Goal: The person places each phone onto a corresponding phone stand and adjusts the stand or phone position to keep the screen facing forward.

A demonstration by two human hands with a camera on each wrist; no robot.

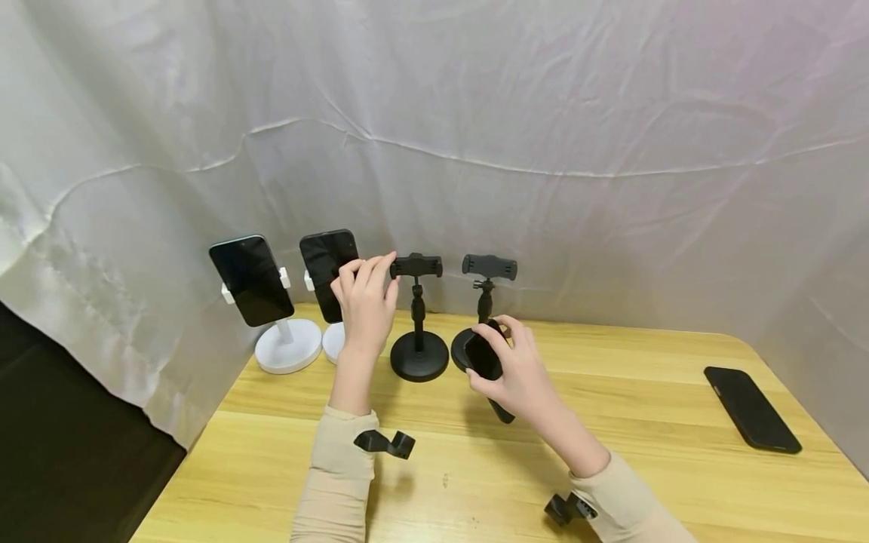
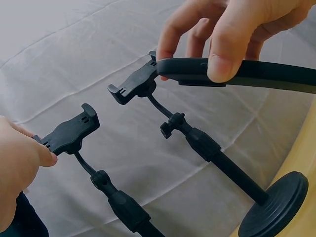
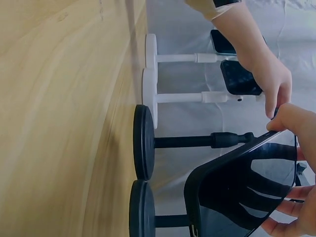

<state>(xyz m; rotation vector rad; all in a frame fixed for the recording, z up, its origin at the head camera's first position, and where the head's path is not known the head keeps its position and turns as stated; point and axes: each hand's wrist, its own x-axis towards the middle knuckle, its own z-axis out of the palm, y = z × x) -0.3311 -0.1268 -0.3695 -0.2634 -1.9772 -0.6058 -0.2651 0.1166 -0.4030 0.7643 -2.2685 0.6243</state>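
Observation:
Two black phone stands, each with a round base and an upright post, stand side by side near the curtain. My left hand (image 1: 366,309) pinches the left end of the clamp (image 1: 417,265) on the left black stand (image 1: 419,357); its thumb shows at that end in the left wrist view. The clamp (image 2: 133,81) of the right black stand (image 2: 237,177) has no phone in it. Thumb and fingers of my right hand (image 1: 521,373) grip a black smartphone (image 3: 237,192) by its edges. This phone is held tilted above the table, in front of the right stand.
Two white stands (image 1: 288,351) at the left hold dark phones (image 1: 253,283), the second partly behind my left hand. Another black phone (image 1: 752,409) lies flat on the wooden table (image 1: 645,407) at the far right. A pale curtain (image 1: 577,98) hangs behind and along the sides.

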